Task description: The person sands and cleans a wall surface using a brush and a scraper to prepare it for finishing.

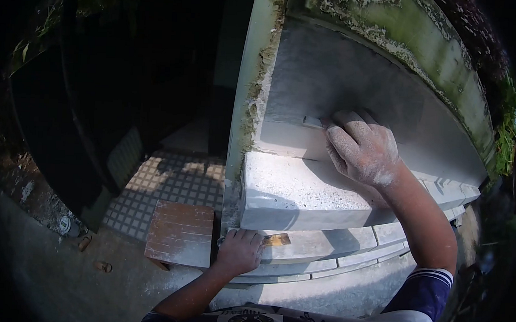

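Note:
My right hand (362, 145), coated in white dust, is closed at the grey wall panel (342, 72). From its fingers a small flat scraper-like tool (313, 122) with a pale end sticks out to the left, against the lower part of the panel. My left hand (241, 251) is lower down, beside the front of the stepped white ledge (302, 206). Its fingers are wrapped round a putty knife-like tool (277, 239), whose flat yellow-brown end points right. The rest of each tool is hidden by the fingers. White crumbs and dust lie on the ledge top.
A dusty wooden stool (180, 232) stands left of my left hand. Behind it are a tiled floor (159, 185) and a dark doorway (152, 70). A mossy curved wall edge (435, 59) frames the panel. Sandals (102, 266) lie on the ground.

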A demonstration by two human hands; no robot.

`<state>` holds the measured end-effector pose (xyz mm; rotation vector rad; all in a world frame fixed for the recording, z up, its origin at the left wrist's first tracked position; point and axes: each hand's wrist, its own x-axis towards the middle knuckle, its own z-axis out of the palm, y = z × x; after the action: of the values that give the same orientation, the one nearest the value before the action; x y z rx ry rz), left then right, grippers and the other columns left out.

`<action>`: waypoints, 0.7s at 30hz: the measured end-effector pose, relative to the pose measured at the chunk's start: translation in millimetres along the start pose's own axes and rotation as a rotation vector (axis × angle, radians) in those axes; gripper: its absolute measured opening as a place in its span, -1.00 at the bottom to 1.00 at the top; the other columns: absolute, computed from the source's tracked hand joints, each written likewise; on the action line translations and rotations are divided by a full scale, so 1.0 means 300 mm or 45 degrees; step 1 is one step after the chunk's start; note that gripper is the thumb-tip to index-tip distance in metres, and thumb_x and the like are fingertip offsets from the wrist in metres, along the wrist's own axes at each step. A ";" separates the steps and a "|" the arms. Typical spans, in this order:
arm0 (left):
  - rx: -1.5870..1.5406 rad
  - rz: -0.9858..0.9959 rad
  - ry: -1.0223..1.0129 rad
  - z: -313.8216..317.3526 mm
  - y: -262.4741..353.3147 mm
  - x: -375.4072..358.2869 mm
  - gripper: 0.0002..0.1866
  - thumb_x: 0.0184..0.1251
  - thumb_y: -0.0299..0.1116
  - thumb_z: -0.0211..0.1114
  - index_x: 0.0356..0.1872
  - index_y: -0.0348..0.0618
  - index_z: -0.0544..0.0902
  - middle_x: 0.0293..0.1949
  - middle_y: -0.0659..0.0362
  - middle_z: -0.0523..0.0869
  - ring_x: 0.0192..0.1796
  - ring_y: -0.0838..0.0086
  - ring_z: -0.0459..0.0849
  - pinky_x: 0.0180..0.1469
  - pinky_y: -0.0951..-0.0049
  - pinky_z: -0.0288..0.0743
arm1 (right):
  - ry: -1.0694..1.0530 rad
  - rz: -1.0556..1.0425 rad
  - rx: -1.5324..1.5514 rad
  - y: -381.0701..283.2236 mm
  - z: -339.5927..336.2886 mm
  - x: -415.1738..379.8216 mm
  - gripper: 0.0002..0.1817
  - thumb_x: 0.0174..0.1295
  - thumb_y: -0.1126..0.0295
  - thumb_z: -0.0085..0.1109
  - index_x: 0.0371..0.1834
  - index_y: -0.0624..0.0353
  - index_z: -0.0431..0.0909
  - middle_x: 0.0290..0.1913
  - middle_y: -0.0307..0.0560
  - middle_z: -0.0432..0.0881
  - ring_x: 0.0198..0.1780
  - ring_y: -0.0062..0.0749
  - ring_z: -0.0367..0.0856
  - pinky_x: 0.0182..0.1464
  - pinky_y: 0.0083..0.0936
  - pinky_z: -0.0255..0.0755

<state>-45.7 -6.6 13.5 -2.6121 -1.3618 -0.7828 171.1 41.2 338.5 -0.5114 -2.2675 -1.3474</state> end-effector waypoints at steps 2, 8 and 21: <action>-0.001 0.021 0.053 -0.002 -0.004 0.001 -0.64 0.32 -0.12 0.31 0.02 -0.08 0.69 -0.05 0.11 0.71 -0.02 0.24 0.67 0.05 0.13 0.47 | 0.067 0.053 -0.088 0.037 -0.023 -0.003 -0.77 0.14 0.51 0.48 -0.14 0.16 0.68 -0.21 -0.02 0.69 -0.35 -0.22 0.71 -0.45 -0.33 0.59; -0.015 0.040 0.052 -0.007 0.002 0.004 -0.63 0.27 -0.14 0.33 0.03 -0.08 0.71 -0.06 0.10 0.71 -0.01 0.22 0.67 0.05 0.13 0.46 | -0.062 0.051 0.105 -0.017 0.006 0.009 -0.70 0.14 0.46 0.40 -0.05 0.19 0.64 -0.16 0.03 0.67 -0.29 -0.17 0.75 -0.39 -0.28 0.64; 0.061 0.011 0.042 -0.003 0.018 0.015 -0.62 0.26 -0.14 0.33 0.03 -0.10 0.72 -0.07 0.11 0.74 0.02 0.23 0.68 0.10 0.13 0.47 | 0.253 0.584 -0.111 0.122 -0.040 -0.199 -0.82 0.21 0.53 0.41 -0.17 0.16 0.62 -0.25 0.09 0.68 -0.35 -0.06 0.71 -0.39 -0.18 0.57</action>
<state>-39.7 -6.7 17.4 -2.5558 -1.3430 -0.7783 242.2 42.2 336.8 -0.8280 -1.7963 -1.2017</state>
